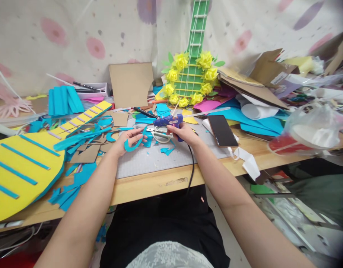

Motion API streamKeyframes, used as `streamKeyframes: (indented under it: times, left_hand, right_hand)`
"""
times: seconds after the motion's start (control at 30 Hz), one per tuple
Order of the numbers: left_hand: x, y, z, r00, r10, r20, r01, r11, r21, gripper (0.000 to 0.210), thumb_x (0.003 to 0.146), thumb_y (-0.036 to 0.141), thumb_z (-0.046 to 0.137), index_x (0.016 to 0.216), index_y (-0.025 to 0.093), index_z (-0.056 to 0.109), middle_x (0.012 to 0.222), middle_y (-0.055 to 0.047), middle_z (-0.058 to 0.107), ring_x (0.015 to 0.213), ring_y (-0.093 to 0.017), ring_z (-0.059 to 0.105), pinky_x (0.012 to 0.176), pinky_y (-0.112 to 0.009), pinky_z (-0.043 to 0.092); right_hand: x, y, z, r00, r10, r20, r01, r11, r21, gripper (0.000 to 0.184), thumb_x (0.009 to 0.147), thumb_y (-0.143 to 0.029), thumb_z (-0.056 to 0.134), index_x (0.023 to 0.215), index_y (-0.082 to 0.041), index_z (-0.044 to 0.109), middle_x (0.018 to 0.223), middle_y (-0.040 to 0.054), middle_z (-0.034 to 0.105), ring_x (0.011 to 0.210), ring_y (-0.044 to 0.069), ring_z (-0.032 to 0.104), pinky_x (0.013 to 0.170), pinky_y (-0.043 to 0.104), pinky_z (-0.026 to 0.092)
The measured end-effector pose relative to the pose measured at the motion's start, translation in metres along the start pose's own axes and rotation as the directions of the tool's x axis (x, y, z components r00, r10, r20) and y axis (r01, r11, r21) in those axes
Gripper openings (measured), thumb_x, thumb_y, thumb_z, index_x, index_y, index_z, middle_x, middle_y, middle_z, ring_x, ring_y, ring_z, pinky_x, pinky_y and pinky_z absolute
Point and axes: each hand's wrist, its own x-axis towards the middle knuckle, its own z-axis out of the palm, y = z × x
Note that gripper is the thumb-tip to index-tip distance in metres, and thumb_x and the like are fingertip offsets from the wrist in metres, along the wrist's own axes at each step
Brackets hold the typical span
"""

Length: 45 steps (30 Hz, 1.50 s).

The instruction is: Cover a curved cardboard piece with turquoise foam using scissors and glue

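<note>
My right hand (185, 133) grips a blue hot glue gun (168, 121), with a clear glue stick (210, 111) sticking out of its back end. The gun's nozzle points left, toward my left hand (129, 139). Between the fingers of that hand is a curved blue paper strip (133, 146), bent like a hook. The two hands are close together over a grey cutting mat (146, 165). Just beneath the gun lies a pair of scissors (161, 136), partly hidden by it. The gun's black cord (192, 167) drops over the table edge.
A yellow paper guitar shape (23, 163) with blue strips lies at left, amid blue scraps (82, 175). Behind stands a green paper guitar (197, 44) with yellow flowers. A phone (222, 130), a bagged red cup (288, 143) and piled cardboard (252, 87) are at right.
</note>
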Motion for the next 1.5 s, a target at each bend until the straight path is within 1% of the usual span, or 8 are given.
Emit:
streamKeyframes:
  times: [0.27,0.43,0.5,0.87,1.1,1.3,1.5]
  left_hand:
    - [0.0003,-0.0003,-0.0004,1.0,-0.009,-0.01,0.009,1.0,0.001,0.056,0.065,0.035,0.074,0.116,0.015,0.06,0.089,-0.01,0.071,0.076,-0.02,0.067,0.067,-0.031,0.056]
    - [0.0,0.0007,0.0009,1.0,-0.011,-0.019,0.011,1.0,0.002,0.057,0.064,0.035,0.074,0.116,0.015,0.06,0.088,-0.01,0.071,0.077,-0.02,0.068,0.067,-0.031,0.056]
    - [-0.0004,0.0014,0.0018,0.999,-0.015,-0.029,0.015,1.0,-0.002,0.058,0.063,0.035,0.075,0.115,0.015,0.06,0.088,-0.009,0.071,0.076,-0.02,0.068,0.067,-0.03,0.056]
    - [-0.0002,0.002,0.0017,1.0,-0.012,-0.014,0.013,1.0,0.01,0.057,0.063,0.036,0.074,0.114,0.014,0.06,0.087,-0.01,0.071,0.077,-0.021,0.068,0.068,-0.032,0.056]
    - [-0.0002,0.0013,0.0014,1.0,-0.004,-0.02,0.005,1.0,0.022,0.058,0.063,0.037,0.075,0.115,0.014,0.06,0.087,-0.011,0.071,0.077,-0.022,0.068,0.068,-0.033,0.056]
    - [-0.0001,0.0019,0.0014,1.0,-0.013,-0.019,0.013,1.0,0.015,0.057,0.063,0.036,0.075,0.114,0.015,0.061,0.09,-0.011,0.071,0.078,-0.022,0.068,0.068,-0.032,0.056]
    - [-0.0011,0.0032,0.0023,1.0,-0.004,-0.009,0.004,1.0,0.025,0.057,0.064,0.037,0.074,0.114,0.015,0.061,0.089,-0.011,0.071,0.076,-0.021,0.068,0.067,-0.032,0.056]
  right_hand:
    - [0.0018,0.0034,0.0009,1.0,-0.02,0.005,0.02,1.0,-0.024,0.039,0.072,-0.052,0.059,0.065,-0.013,0.057,0.056,0.0008,0.056,0.041,0.004,0.039,0.04,0.02,0.03]
    - [0.0015,0.0028,0.0011,1.0,-0.022,-0.006,0.021,0.997,-0.077,0.04,0.074,-0.052,0.057,0.061,-0.014,0.055,0.045,-0.003,0.045,0.04,0.005,0.037,0.041,0.02,0.029]
    - [0.0013,0.0021,0.0011,1.0,-0.021,-0.012,0.02,0.996,-0.091,0.04,0.075,-0.051,0.057,0.06,-0.014,0.054,0.043,-0.0036,0.043,0.039,0.004,0.037,0.041,0.02,0.029]
    - [0.0044,0.0087,0.0007,1.0,-0.013,-0.006,0.012,0.998,-0.067,0.041,0.073,-0.054,0.058,0.061,-0.015,0.053,0.045,-0.0038,0.044,0.039,0.005,0.037,0.04,0.02,0.029]
    - [0.0037,0.0061,0.0011,1.0,-0.002,-0.002,0.002,0.997,-0.071,0.039,0.073,-0.052,0.058,0.06,-0.015,0.053,0.044,-0.0038,0.044,0.039,0.005,0.037,0.041,0.021,0.029]
    - [0.0022,0.0036,0.0012,1.0,0.0,-0.004,0.0,0.997,-0.076,0.04,0.073,-0.052,0.058,0.06,-0.015,0.053,0.043,-0.0041,0.042,0.038,0.005,0.036,0.041,0.021,0.028]
    - [0.0051,0.0081,0.001,1.0,-0.009,-0.007,0.008,0.999,-0.051,0.04,0.072,-0.053,0.059,0.061,-0.015,0.053,0.045,-0.0037,0.044,0.039,0.005,0.037,0.04,0.02,0.028]
